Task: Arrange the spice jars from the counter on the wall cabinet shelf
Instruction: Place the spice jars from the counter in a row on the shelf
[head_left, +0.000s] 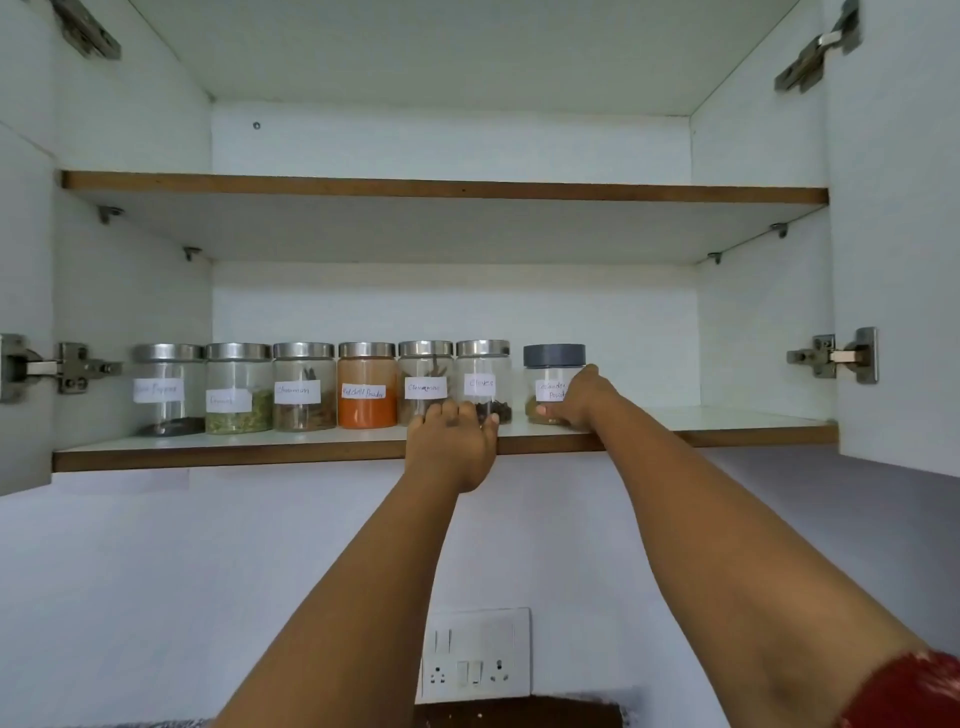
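Placement step, by my judgement: the right hand (571, 397) wraps its fingers round the grey-lidded jar (553, 382) on the lower shelf (234, 457), apart from six steel-lidded jars (322, 384); the left hand (452, 441) grips the clove jar (483, 382); next, close that gap.

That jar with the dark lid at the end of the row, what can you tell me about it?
The dark-lidded jar is a clear, round jar with a grey-blue lid, unlike its silver-lidded neighbours. A white handwritten label reads roughly "Coriander Powder"; a little yellowish-green powder lies at the bottom. It stands upright on the lower shelf, rightmost in the row, a small gap from the cloves jar. The right hand wraps its right side.
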